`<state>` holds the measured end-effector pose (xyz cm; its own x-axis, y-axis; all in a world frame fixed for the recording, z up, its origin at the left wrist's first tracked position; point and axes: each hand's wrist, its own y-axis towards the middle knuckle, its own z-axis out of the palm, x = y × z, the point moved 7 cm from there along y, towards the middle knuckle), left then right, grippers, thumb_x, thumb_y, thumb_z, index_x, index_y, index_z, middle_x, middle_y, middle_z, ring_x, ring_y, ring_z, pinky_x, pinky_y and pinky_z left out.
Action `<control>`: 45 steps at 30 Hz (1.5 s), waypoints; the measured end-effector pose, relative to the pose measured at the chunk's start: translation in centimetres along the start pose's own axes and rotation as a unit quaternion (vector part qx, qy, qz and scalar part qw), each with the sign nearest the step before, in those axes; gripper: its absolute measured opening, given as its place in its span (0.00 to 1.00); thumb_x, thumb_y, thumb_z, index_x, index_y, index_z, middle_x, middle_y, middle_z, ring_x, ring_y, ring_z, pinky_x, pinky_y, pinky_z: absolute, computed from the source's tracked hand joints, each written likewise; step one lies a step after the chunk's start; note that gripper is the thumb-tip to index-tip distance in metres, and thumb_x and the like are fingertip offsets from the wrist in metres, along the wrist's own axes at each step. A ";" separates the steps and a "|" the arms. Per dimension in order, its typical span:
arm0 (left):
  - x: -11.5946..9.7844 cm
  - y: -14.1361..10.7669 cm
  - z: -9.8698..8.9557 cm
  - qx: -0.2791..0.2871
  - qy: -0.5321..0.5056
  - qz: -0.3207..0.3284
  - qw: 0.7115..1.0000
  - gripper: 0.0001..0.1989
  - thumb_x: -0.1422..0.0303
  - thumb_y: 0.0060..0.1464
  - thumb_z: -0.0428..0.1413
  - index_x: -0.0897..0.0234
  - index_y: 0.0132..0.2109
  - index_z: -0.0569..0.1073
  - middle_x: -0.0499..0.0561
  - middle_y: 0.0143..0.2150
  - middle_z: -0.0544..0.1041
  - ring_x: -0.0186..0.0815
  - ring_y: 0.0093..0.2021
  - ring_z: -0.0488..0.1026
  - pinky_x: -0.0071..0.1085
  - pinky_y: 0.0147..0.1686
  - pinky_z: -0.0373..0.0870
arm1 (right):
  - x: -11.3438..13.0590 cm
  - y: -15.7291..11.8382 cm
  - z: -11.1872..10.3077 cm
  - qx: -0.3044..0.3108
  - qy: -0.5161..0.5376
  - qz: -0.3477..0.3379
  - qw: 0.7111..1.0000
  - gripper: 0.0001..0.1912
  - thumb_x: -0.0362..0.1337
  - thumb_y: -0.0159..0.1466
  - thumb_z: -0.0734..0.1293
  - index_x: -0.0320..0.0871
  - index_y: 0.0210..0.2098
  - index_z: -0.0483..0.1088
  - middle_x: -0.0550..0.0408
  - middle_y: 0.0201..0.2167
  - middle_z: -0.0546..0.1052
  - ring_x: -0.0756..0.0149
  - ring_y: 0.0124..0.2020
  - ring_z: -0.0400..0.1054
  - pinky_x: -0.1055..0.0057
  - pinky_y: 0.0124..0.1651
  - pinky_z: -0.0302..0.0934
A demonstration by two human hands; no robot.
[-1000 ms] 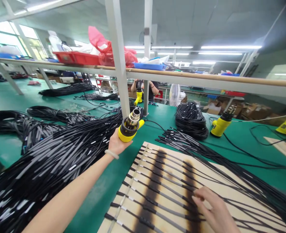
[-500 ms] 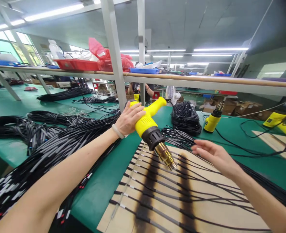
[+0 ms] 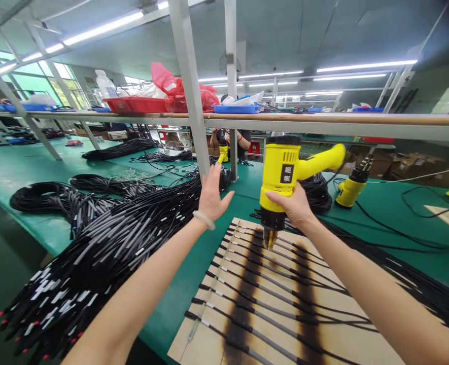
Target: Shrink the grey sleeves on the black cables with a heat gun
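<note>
My right hand [image 3: 297, 207] grips a yellow and black heat gun [image 3: 279, 170] by its body, with the metal nozzle pointing down. Beneath the nozzle lies a plywood board [image 3: 182, 347] bearing two dark scorched bands. Several black cables with grey sleeves [image 3: 273, 289] run side by side across it, their ends along a strip at the board's left. Fingers stretched and thumb apart, my left hand [image 3: 213, 195] is empty, left of the heat gun and above the green table. A large bundle of black cables [image 3: 125, 243] spreads beside my left forearm.
A second yellow heat gun [image 3: 349, 190] stands nozzle up at the right. Behind it all, a shelf [image 3: 323, 120] on metal posts carries a red tray [image 3: 136, 105] and a blue tray [image 3: 235, 109]. Across the table a person [image 3: 243, 142] is partly visible.
The heat gun has passed from my left hand to my right and turned from slanted to nearly upright, nozzle down. My left hand has let go and opened. The view has shifted slightly.
</note>
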<state>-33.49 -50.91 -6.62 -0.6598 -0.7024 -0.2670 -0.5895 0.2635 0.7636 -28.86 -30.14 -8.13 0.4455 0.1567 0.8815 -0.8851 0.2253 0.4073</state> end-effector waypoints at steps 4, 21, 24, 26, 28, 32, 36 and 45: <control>9.9 -8.8 8.0 0.190 -0.152 -0.287 0.926 0.38 0.53 0.52 0.51 0.68 0.64 0.51 0.58 0.66 0.51 0.45 0.65 0.47 0.40 0.64 0.42 | -1.7 1.9 -3.6 -0.118 -0.081 -0.112 0.983 0.36 0.41 0.36 0.78 0.41 0.41 0.61 0.48 0.38 0.74 0.58 0.37 0.72 0.61 0.40 0.68; 11.7 -13.9 15.3 0.248 -0.291 -0.329 0.864 0.40 0.42 0.51 0.41 0.68 0.61 0.59 0.53 0.63 0.57 0.40 0.64 0.53 0.34 0.63 0.46 | -8.4 3.2 -5.7 -0.149 -0.145 -0.140 0.968 0.35 0.43 0.37 0.77 0.42 0.40 0.60 0.50 0.37 0.73 0.59 0.37 0.71 0.59 0.41 0.67; 11.7 -14.1 15.4 0.251 -0.295 -0.323 0.863 0.39 0.43 0.52 0.41 0.67 0.61 0.59 0.53 0.63 0.57 0.40 0.63 0.54 0.35 0.63 0.46 | -8.6 3.1 -5.5 -0.147 -0.150 -0.151 0.966 0.35 0.42 0.37 0.77 0.42 0.40 0.60 0.50 0.36 0.73 0.59 0.36 0.71 0.60 0.39 0.68; 11.7 -14.1 15.5 0.256 -0.292 -0.321 0.864 0.38 0.44 0.52 0.42 0.67 0.61 0.59 0.53 0.63 0.57 0.40 0.64 0.53 0.36 0.63 0.45 | -8.5 3.0 -5.2 -0.139 -0.148 -0.161 0.966 0.34 0.41 0.37 0.77 0.42 0.40 0.59 0.50 0.36 0.74 0.59 0.35 0.71 0.61 0.39 0.68; 11.6 -14.1 15.5 0.258 -0.287 -0.321 0.865 0.37 0.44 0.53 0.42 0.66 0.61 0.59 0.53 0.64 0.56 0.40 0.64 0.52 0.36 0.64 0.45 | -8.6 3.0 -5.0 -0.135 -0.150 -0.165 0.965 0.34 0.42 0.37 0.77 0.43 0.40 0.59 0.51 0.36 0.74 0.60 0.35 0.71 0.61 0.39 0.68; 11.6 -14.3 15.6 0.262 -0.276 -0.320 0.868 0.37 0.45 0.53 0.41 0.65 0.62 0.58 0.51 0.64 0.55 0.40 0.64 0.51 0.36 0.64 0.43 | -8.8 2.8 -4.7 -0.129 -0.168 -0.156 0.965 0.33 0.42 0.39 0.76 0.43 0.40 0.59 0.51 0.37 0.73 0.59 0.37 0.70 0.60 0.42 0.66; 11.6 -14.4 15.8 0.263 -0.267 -0.318 0.871 0.37 0.45 0.53 0.41 0.64 0.62 0.57 0.50 0.64 0.55 0.40 0.64 0.50 0.35 0.64 0.44 | -8.9 2.7 -4.4 -0.123 -0.162 -0.153 0.967 0.34 0.43 0.40 0.76 0.43 0.41 0.59 0.51 0.38 0.73 0.59 0.38 0.70 0.60 0.42 0.66; 11.4 -14.2 15.7 0.264 -0.268 -0.308 0.874 0.35 0.46 0.55 0.40 0.64 0.62 0.58 0.50 0.64 0.56 0.40 0.64 0.52 0.36 0.64 0.46 | -9.0 2.6 -4.2 -0.116 -0.160 -0.158 0.967 0.34 0.42 0.40 0.76 0.43 0.43 0.60 0.52 0.38 0.73 0.60 0.37 0.70 0.61 0.41 0.66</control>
<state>-40.01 -52.28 -29.75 -0.1817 -0.4457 -0.8765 -0.9492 0.3122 0.0381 -34.62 -26.95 -15.95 0.5907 -0.2530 0.7662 -0.6415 0.4287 0.6361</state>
